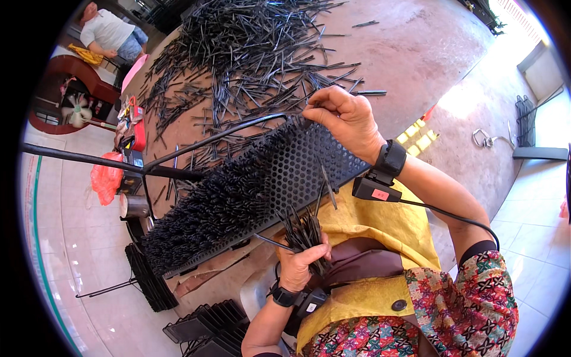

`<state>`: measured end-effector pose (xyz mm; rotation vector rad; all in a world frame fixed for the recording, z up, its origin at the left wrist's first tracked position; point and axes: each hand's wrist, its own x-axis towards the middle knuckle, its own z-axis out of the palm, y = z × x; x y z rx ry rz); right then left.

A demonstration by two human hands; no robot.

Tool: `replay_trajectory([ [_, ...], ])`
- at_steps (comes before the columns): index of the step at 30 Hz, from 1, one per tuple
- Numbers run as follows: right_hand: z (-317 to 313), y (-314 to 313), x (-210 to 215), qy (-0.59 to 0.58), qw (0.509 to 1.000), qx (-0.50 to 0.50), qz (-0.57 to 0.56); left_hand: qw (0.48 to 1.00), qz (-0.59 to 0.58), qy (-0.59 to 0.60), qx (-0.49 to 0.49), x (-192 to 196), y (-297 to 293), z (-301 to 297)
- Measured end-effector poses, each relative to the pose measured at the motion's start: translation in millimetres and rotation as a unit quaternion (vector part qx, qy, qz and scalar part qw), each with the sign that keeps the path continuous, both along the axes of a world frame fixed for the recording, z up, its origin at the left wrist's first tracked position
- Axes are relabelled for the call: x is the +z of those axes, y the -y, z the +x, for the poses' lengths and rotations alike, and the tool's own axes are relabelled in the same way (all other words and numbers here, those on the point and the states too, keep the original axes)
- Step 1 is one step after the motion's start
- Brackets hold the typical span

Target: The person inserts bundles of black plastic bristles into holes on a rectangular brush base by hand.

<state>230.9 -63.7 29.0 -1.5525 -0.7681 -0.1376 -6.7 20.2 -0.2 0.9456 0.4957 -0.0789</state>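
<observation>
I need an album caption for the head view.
Left hand holds black strips, right hand at far edge of perforated panel.

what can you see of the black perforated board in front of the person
The black perforated board is long and flat, metal or plastic by its look, with rows of holes. Black strips fill its left part densely; the right part shows mostly bare holes. It runs slantwise, right end higher in the picture. The right hand is at its far edge.
</observation>
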Motion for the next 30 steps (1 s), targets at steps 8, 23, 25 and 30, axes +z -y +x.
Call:
replay_trajectory([
  [8, 4.3, -6.8, 5.2, 0.198, 0.971, -0.018, -0.129, 1.0, 0.018, 0.002, -0.004, -0.7, -0.2, 1.2],
  [23, 13.0, -23.0, 23.1, 0.279, 0.921, 0.014, -0.271, 0.999, 0.031, 0.005, -0.002, 0.6, 0.5, 1.8],
  [25, 15.3, -17.9, 26.4, 0.257, 0.917, 0.002, -0.305, 1.0, 0.03, 0.008, 0.006, 0.6, 1.1, 2.3],
  [30, 4.5, -9.3, 17.8, 0.239, 0.935, -0.015, -0.26, 1.0, 0.026, 0.006, 0.017, 1.4, 2.0, 2.9],
])
